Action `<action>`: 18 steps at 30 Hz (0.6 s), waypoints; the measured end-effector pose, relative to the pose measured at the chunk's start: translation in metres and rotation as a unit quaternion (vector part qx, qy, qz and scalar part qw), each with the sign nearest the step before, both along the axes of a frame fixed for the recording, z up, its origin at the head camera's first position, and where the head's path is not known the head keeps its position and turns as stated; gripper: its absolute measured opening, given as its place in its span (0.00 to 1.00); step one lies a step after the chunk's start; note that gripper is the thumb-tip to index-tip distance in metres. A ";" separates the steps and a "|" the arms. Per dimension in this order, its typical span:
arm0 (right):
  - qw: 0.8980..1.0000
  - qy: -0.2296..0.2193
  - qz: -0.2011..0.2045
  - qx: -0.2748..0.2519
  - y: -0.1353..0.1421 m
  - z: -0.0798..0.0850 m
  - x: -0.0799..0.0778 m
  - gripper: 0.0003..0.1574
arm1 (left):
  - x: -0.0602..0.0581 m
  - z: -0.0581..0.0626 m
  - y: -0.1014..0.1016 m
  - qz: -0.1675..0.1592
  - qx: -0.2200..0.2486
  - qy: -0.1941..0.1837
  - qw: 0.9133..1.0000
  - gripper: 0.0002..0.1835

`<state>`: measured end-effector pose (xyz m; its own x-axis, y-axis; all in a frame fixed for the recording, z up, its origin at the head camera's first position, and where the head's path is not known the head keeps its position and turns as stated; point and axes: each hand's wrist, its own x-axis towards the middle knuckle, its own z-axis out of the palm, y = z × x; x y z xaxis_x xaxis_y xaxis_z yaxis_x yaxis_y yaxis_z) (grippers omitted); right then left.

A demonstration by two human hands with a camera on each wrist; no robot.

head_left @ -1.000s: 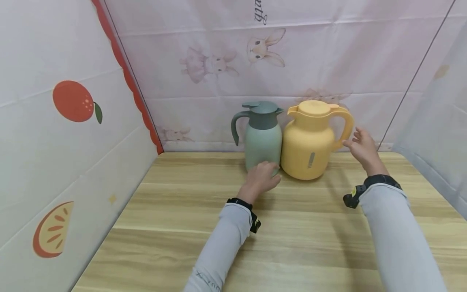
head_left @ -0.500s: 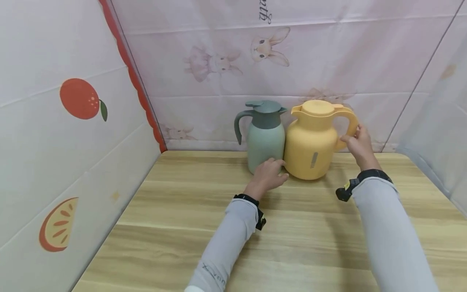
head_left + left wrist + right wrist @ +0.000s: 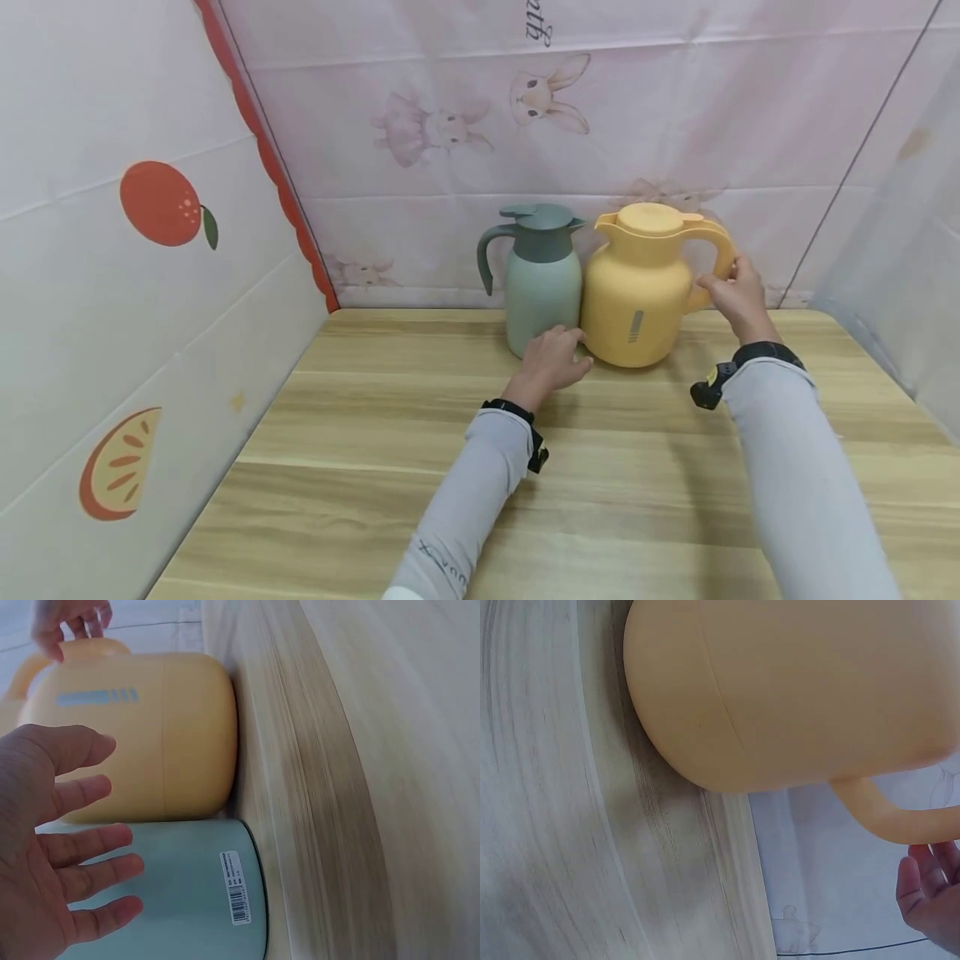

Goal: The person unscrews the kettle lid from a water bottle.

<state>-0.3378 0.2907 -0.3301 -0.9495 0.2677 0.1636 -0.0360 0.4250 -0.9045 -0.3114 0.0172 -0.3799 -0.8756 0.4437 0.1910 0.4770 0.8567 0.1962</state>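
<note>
Side by side against the back wall stand a green thermos jug (image 3: 542, 292) and a yellow thermos jug (image 3: 633, 312), both upright. My right hand (image 3: 738, 298) is at the yellow jug's handle (image 3: 722, 250), the thumb across its front and the fingers at its outer side. In the right wrist view, the fingertips (image 3: 930, 866) meet the handle's outer curve. My left hand (image 3: 553, 358) is low in front of the green jug, fingers spread and holding nothing. The left wrist view shows that hand (image 3: 71, 847) overlapping both jugs, near a barcode label (image 3: 235, 888) on the green one.
The jugs stand on a wood-grain table (image 3: 360, 475), near its back edge. Behind it hangs a pink cloth wall (image 3: 450, 108) with printed rabbits. A white wall (image 3: 67, 317) with fruit prints closes the left side, and pale sheeting (image 3: 900, 250) the right.
My right hand has moved left from beside the yellow jug's handle onto it. My left hand has shifted slightly right and forward along the green jug's base. Both jugs stand where they were.
</note>
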 end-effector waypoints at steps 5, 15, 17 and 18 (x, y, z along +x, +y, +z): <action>0.998 -0.001 -0.055 0.025 0.001 0.000 0.003 0.28 | -0.001 0.002 0.004 0.006 -0.005 -0.001 1.000 0.23; 0.992 0.031 -0.060 -0.106 -0.002 -0.009 0.001 0.10 | -0.003 -0.002 0.008 0.019 -0.011 -0.004 1.000 0.24; 0.989 0.045 -0.060 -0.127 -0.003 -0.011 -0.001 0.09 | -0.003 -0.002 0.008 0.021 -0.013 -0.003 1.000 0.24; 0.989 0.049 -0.063 -0.126 -0.004 -0.011 -0.001 0.10 | -0.003 -0.002 0.008 0.020 -0.013 -0.002 1.000 0.23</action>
